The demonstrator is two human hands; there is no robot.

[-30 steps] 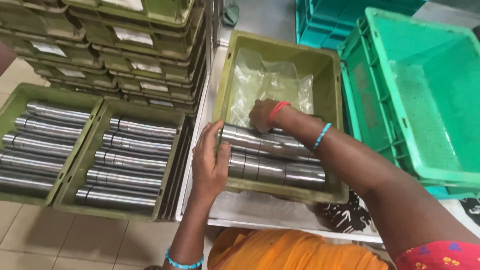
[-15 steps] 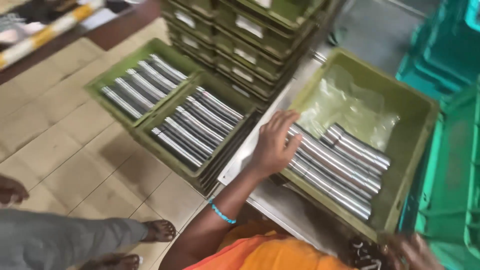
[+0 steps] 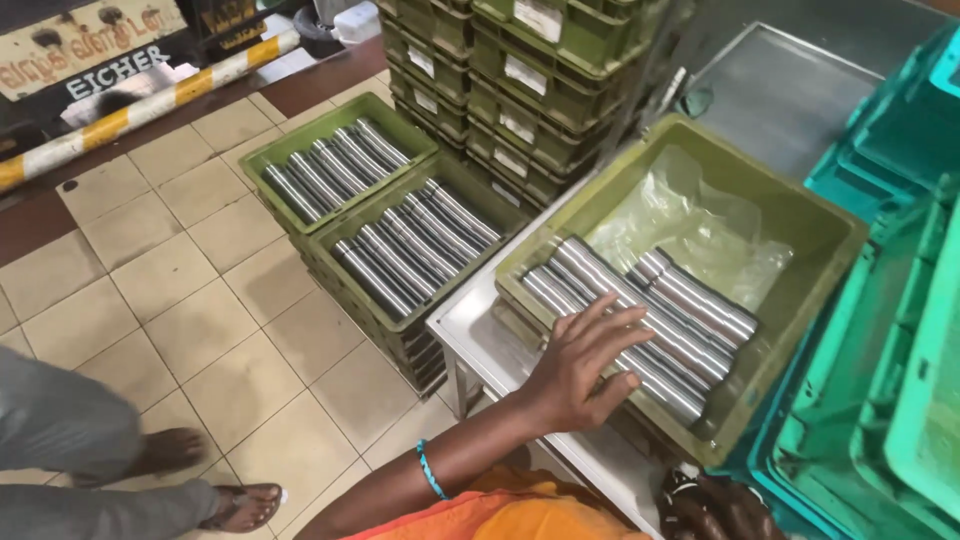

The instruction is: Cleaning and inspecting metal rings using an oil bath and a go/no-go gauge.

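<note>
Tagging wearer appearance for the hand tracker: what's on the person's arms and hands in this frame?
Left hand: bare, with no glove or ring visible. The forearm has no sleeve, and a thin blue beaded bracelet circles it. Orange clothing shows at the bottom edge. The right hand is out of view.

One hand (image 3: 580, 365) shows. Three open green bins hold shiny metal rods: one (image 3: 800, 300) on the table (image 3: 480, 335), two (image 3: 330, 135) (image 3: 385, 320) on stacks on the floor. Two sandaled feet (image 3: 235, 505) stand at the bottom left edge of the floor. One blue bracelet (image 3: 430, 470) sits on the wrist.
</note>
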